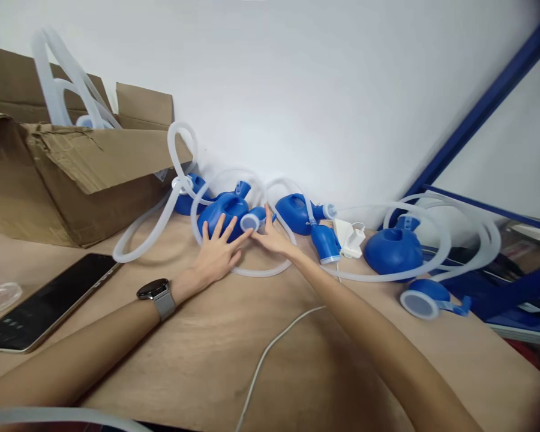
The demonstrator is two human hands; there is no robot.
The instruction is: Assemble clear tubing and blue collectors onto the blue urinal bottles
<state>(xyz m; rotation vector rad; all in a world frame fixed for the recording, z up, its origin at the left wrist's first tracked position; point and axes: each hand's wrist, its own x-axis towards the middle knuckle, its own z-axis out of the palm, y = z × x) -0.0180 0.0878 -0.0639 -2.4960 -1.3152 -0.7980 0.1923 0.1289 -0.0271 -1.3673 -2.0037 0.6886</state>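
My left hand (216,255), a watch on its wrist, lies with spread fingers against the front of a blue plastic bottle (225,210). Beside that bottle is a blue funnel-shaped piece (251,222) with a white round end. My right hand (270,237) is at this piece, thumb and fingers apart, its fingertips close to those of my left hand. A clear white hose (263,273) loops around and under both hands. Another blue bottle (293,213) lies just to the right, with a blue head piece (326,243) in front of it.
An open cardboard box (94,174) with hoses stands left, a phone (49,300) in front of it. One more blue bottle (393,249) and a blue head piece (423,300) are at the right, near blue shelving (486,102). A white plug (351,237) and cable (270,348) lie mid-table.
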